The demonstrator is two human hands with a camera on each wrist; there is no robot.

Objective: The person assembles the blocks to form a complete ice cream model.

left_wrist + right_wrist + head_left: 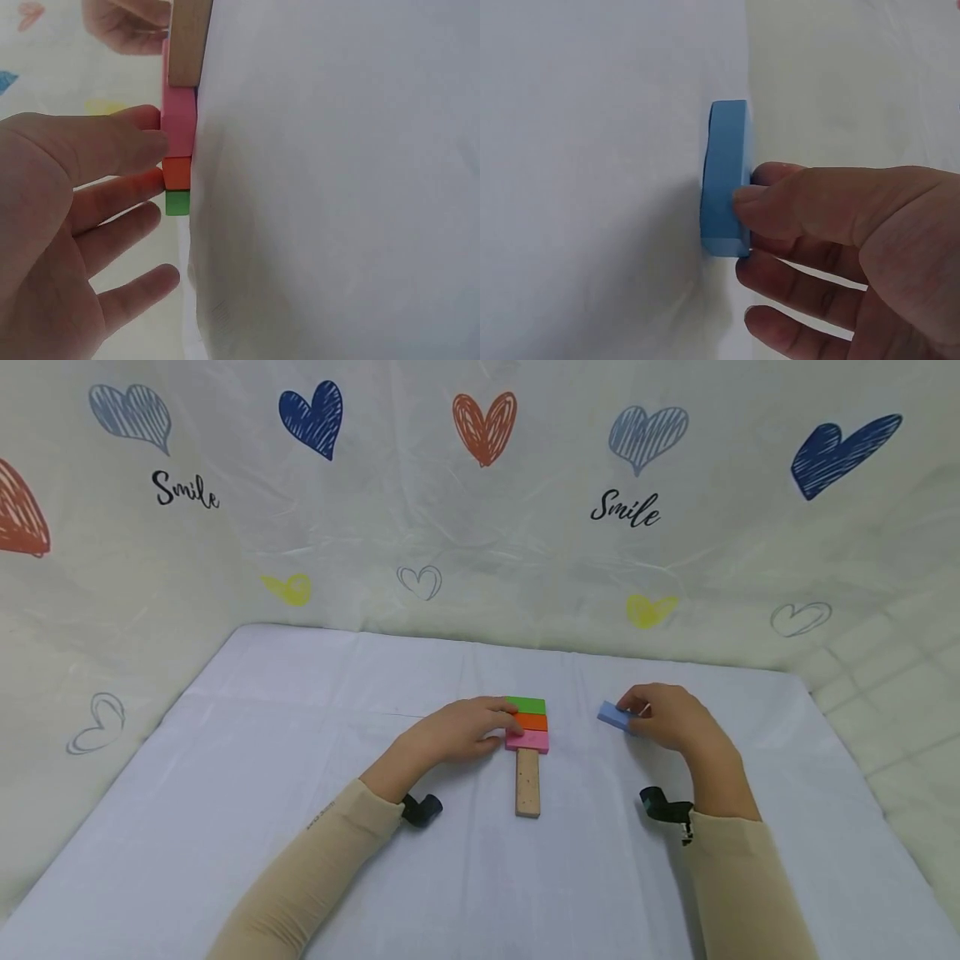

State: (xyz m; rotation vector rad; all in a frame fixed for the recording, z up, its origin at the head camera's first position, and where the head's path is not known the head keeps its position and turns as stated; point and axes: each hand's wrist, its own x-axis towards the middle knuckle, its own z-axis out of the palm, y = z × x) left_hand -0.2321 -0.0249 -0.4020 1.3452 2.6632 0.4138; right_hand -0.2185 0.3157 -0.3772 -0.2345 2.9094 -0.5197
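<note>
A green block (531,705), an orange block (534,722) and a pink block (531,742) lie side by side on the white cloth. A long plain wooden block (527,783) runs from the pink one toward the person, like a stem. My left hand (455,729) rests at the left end of the coloured row, its fingertips reaching onto it; in the left wrist view the thumb touches the pink block and the other fingers are spread. To the right, my right hand (671,714) pinches a blue block (726,172) between thumb and fingers, low over the cloth.
A white cloth (360,877) covers the table, whose back edge meets a pale curtain (525,527) printed with hearts. Dark wrist cameras jut inward from the left wrist (422,811) and the right wrist (663,807).
</note>
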